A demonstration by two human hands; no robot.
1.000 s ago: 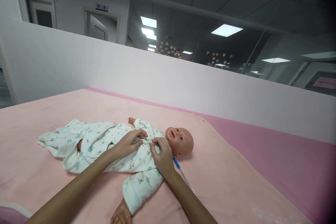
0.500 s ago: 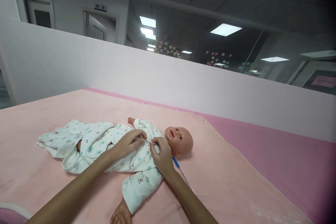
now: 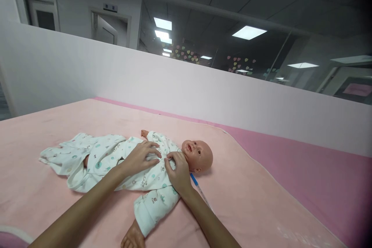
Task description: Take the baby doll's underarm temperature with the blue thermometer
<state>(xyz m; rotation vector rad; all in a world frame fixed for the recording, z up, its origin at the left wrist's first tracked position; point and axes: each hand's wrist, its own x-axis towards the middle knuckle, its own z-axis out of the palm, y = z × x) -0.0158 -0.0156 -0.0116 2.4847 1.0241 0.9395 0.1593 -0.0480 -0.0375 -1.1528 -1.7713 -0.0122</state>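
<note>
A baby doll (image 3: 198,156) lies on its back, its head to the right. It wears a white romper (image 3: 100,159) printed with small green and brown figures. Over the doll's chest, my left hand (image 3: 142,158) has its fingers spread and bent, the tips resting on or just above the cloth. Close to the doll's neck, my right hand (image 3: 178,172) is curled, thumb and forefinger pinched at what looks like a thin white tie on the romper front. The fingers partly hide that tie. Both hands are a small gap apart.
A thermometer-like stick (image 3: 199,186) with a blue end lies by the doll's shoulder, partly behind my right forearm. Under everything is a pink padded mat (image 3: 255,205). A low white wall (image 3: 186,89) with glass above it stands behind.
My left fingers have spread and let go of the thin white tie they pinched earlier. My right hand has stayed nearly in place at the romper's chest.
</note>
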